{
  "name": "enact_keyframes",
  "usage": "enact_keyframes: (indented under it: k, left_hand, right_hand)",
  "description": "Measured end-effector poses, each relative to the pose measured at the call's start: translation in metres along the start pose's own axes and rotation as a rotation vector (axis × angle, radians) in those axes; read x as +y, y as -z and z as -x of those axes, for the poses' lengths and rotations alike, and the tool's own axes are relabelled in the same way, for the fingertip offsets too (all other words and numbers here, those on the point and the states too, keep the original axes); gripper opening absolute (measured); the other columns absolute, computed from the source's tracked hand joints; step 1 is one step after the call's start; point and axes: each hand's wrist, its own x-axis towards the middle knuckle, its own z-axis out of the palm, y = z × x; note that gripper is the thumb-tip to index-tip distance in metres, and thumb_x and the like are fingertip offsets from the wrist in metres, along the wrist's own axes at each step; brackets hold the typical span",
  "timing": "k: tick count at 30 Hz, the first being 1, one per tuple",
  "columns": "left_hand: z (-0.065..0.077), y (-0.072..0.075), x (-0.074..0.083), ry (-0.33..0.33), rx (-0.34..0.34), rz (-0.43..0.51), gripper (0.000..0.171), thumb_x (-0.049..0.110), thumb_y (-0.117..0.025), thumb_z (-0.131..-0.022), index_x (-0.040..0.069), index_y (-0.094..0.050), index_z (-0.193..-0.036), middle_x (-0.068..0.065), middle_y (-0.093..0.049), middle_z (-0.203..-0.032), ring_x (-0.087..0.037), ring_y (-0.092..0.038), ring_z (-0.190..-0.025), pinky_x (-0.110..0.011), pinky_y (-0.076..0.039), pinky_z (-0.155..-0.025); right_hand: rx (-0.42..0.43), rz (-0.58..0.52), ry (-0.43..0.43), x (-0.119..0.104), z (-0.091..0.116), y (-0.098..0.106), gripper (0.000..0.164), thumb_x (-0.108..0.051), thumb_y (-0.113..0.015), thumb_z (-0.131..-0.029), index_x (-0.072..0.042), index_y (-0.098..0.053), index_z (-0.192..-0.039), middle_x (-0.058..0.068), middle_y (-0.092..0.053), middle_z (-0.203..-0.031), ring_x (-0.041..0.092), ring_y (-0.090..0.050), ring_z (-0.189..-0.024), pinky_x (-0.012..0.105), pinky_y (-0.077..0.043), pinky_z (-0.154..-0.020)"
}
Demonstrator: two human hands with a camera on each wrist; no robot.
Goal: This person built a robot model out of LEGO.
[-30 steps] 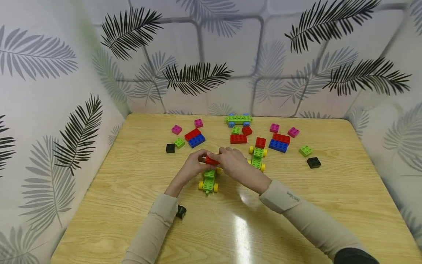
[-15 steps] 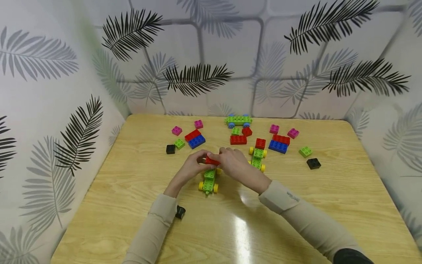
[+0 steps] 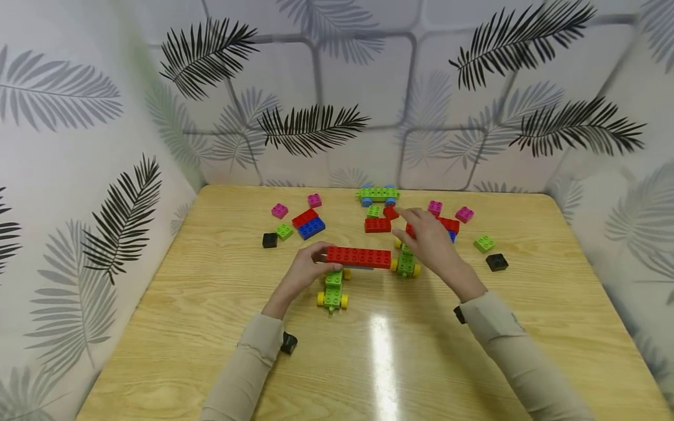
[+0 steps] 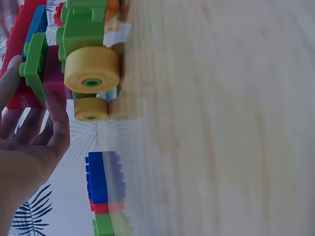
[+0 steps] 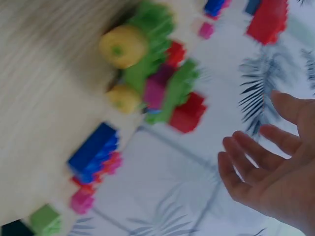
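Note:
My left hand [image 3: 308, 272] grips the left end of a long red bar [image 3: 359, 257] made of red toy bricks. The bar sits raised over a green toy car [image 3: 333, 295] with yellow wheels and reaches right toward a second green car [image 3: 405, 266]. In the left wrist view, a blue brick [image 4: 34, 30] shows beneath the red bar, and a green brick [image 4: 34, 66] and a purple brick [image 4: 54, 71] by the fingers. My right hand [image 3: 434, 245] holds nothing and hovers above the second car, fingers loosely spread. The right wrist view is blurred.
Behind stand a green car base with blue wheels [image 3: 379, 195] and a red brick [image 3: 377, 225]. Blue [image 3: 312, 228] and pink bricks [image 3: 279, 211] lie at back left. On the right are a green brick [image 3: 484, 243] and a black brick [image 3: 497, 262]. Another black brick [image 3: 288, 343] lies by the left sleeve.
My right hand has let go of the red bar and moved right, over the second car. The whole bar now shows. My left hand has stayed at its left end.

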Motion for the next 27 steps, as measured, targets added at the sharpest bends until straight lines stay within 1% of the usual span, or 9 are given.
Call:
enact_keyframes:
  k: [1, 3, 4, 6, 8, 15, 20, 24, 27]
  left_hand:
    - [0.0, 0.0, 0.0, 0.005, 0.01, 0.003, 0.043, 0.027, -0.077, -0.083, 0.016, -0.063, -0.122, -0.004, -0.064, -0.117, -0.022, -0.06, -0.101, -0.035, -0.051, -0.085]
    - [0.0, 0.0, 0.0, 0.011, 0.026, 0.006, 0.043, 0.026, -0.076, -0.084, 0.015, -0.063, -0.122, -0.004, -0.064, -0.117, -0.022, -0.06, -0.101, -0.037, -0.05, -0.086]
    - [0.0, 0.0, 0.0, 0.011, 0.033, 0.006, 0.043, 0.025, -0.076, -0.084, 0.014, -0.063, -0.122, -0.005, -0.064, -0.117, -0.022, -0.06, -0.101, -0.037, -0.05, -0.087]
    - [0.0, -0.001, 0.0, 0.005, 0.041, 0.003, 0.043, 0.025, -0.076, -0.084, 0.013, -0.063, -0.122, -0.005, -0.064, -0.117, -0.022, -0.061, -0.1, -0.037, -0.051, -0.086]
    - [-0.001, -0.002, -0.001, 0.001, 0.045, -0.002, 0.044, 0.026, -0.076, -0.084, 0.012, -0.062, -0.123, -0.006, -0.064, -0.118, -0.022, -0.061, -0.1, -0.036, -0.051, -0.086]
    - [-0.004, -0.006, -0.001, -0.01, 0.063, 0.008, 0.044, 0.031, -0.075, -0.084, 0.014, -0.063, -0.122, -0.005, -0.065, -0.116, -0.023, -0.061, -0.102, -0.037, -0.052, -0.085]
    - [-0.005, -0.007, -0.001, -0.009, 0.072, 0.017, 0.041, 0.031, -0.075, -0.084, 0.015, -0.064, -0.121, -0.003, -0.065, -0.115, -0.023, -0.061, -0.102, -0.038, -0.052, -0.086]
    - [-0.006, -0.009, 0.0, -0.022, 0.073, 0.029, 0.04, 0.029, -0.074, -0.085, 0.013, -0.064, -0.12, -0.005, -0.065, -0.115, -0.023, -0.061, -0.101, -0.036, -0.052, -0.085]
    - [-0.007, -0.012, 0.0, -0.044, 0.073, 0.042, 0.04, 0.027, -0.074, -0.085, 0.011, -0.063, -0.121, -0.007, -0.065, -0.114, -0.023, -0.062, -0.1, -0.035, -0.052, -0.085]
  right_hand:
    - [-0.006, -0.013, -0.046, 0.01, 0.001, 0.0, 0.055, -0.024, -0.063, -0.094, -0.004, -0.046, -0.142, 0.024, -0.052, -0.133, 0.042, -0.05, -0.118, 0.056, -0.044, -0.094]
    - [-0.059, -0.036, -0.123, 0.025, 0.004, -0.002, 0.057, -0.022, -0.062, -0.095, -0.003, -0.041, -0.145, 0.026, -0.046, -0.138, 0.044, -0.046, -0.121, 0.058, -0.04, -0.097]
    - [-0.092, -0.043, -0.144, 0.03, 0.005, -0.005, 0.057, -0.022, -0.062, -0.096, -0.002, -0.04, -0.145, 0.026, -0.044, -0.14, 0.046, -0.045, -0.123, 0.059, -0.039, -0.099]
    - [-0.148, -0.053, -0.155, 0.038, 0.008, -0.011, 0.057, -0.021, -0.061, -0.096, -0.001, -0.039, -0.145, 0.026, -0.041, -0.143, 0.046, -0.043, -0.125, 0.06, -0.038, -0.099]
    - [-0.173, -0.065, -0.151, 0.041, 0.01, -0.016, 0.055, -0.021, -0.06, -0.097, -0.002, -0.04, -0.145, 0.024, -0.041, -0.143, 0.044, -0.044, -0.125, 0.058, -0.039, -0.099]
    - [-0.159, -0.087, -0.101, 0.032, 0.016, -0.023, 0.052, -0.019, -0.063, -0.095, -0.004, -0.046, -0.141, 0.019, -0.045, -0.139, 0.039, -0.051, -0.12, 0.053, -0.047, -0.092]
    - [-0.17, -0.085, -0.071, 0.027, 0.02, -0.026, 0.052, -0.018, -0.066, -0.093, -0.005, -0.049, -0.14, 0.017, -0.047, -0.138, 0.037, -0.052, -0.12, 0.051, -0.047, -0.094]
    - [-0.156, -0.116, -0.042, 0.023, 0.023, -0.028, 0.05, -0.016, -0.068, -0.091, -0.004, -0.051, -0.137, 0.016, -0.05, -0.135, 0.035, -0.054, -0.118, 0.049, -0.047, -0.095]
    - [-0.159, -0.136, -0.049, 0.019, 0.025, -0.029, 0.054, -0.016, -0.069, -0.09, -0.005, -0.049, -0.138, 0.016, -0.052, -0.134, 0.033, -0.056, -0.114, 0.047, -0.048, -0.093]
